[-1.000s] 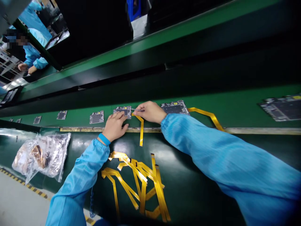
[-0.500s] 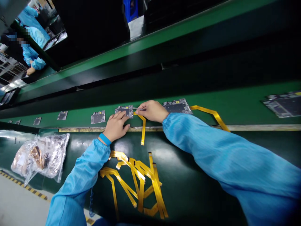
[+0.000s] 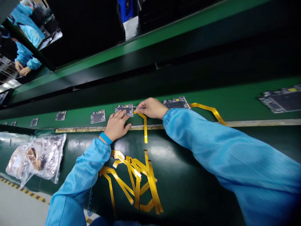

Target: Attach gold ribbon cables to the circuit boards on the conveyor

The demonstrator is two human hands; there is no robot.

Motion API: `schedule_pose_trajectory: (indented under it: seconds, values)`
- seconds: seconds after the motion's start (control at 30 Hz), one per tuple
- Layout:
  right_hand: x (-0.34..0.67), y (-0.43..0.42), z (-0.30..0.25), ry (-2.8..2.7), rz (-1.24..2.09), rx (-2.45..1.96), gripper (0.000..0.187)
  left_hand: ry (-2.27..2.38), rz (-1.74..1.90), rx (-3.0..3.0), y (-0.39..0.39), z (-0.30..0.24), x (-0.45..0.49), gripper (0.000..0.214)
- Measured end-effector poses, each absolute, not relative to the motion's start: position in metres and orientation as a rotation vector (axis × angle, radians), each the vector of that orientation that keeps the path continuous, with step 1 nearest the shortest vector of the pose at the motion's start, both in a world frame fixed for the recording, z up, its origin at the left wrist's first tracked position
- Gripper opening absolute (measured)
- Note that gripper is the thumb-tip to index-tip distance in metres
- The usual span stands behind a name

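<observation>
Head view, looking down over two blue sleeves. The left hand (image 3: 117,125) lies open, fingers loosely apart, its fingertips pressing on the near edge of a small circuit board (image 3: 124,110). That board sits on the green conveyor belt (image 3: 235,103), just past the metal rail at the front edge of the bench (image 3: 188,175).

The right hand (image 3: 151,108) is pinched tight around tweezers (image 3: 139,107), and the tip points at the board's right edge. A yellow flex cable (image 3: 145,127) starts there and hangs down over the rail onto the bench. Whether its end is seated on the board I cannot tell; the joint is too small to read.

Nearer the body lies a tangled pile of flex cables (image 3: 134,179). A crumpled plastic bag (image 3: 35,158) rests well off to the left. More boards (image 3: 98,116) line the belt on that side. On the right, just behind the right hand, a larger board (image 3: 176,102) has its own yellow cable. A co-worker's hands (image 3: 20,67) show at far upper left.

The risks, as I judge them:
- The loose tail drapes over the rail, so a brush from the right sleeve could drag the cable askew.
- A slip of the tweezers could scratch the board's components.
- The left fingertips hold only one edge, so the board could pivot under sideways pressure.
</observation>
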State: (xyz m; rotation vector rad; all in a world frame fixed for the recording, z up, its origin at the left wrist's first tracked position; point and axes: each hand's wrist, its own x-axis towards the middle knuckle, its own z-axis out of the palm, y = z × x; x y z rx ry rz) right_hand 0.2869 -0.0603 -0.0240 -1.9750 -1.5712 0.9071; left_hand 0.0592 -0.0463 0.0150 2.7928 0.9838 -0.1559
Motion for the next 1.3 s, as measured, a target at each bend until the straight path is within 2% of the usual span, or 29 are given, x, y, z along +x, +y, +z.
schedule_pose_trajectory:
  seconds: [0.67,0.9,1.1,1.3]
  values:
    - [0.297,-0.065,-0.015,-1.57,0.87,-2.167,0.013,1.099,-0.251,2.927,-0.077,0.009,0.105,0.067]
    - [0.303,-0.074,-0.007,-1.707,0.646,-2.215,0.04,1.11,-0.218,2.896,-0.082,0.005,0.114,0.07]
    - [0.304,-0.073,-0.004,-1.833,0.662,-2.2,0.022,1.102,-0.237,2.889,-0.083,0.007,0.12,0.073]
    - [0.311,-0.074,-0.003,-1.874,0.678,-2.296,0.02,1.072,-0.275,2.908,-0.086,0.006,0.13,0.075]
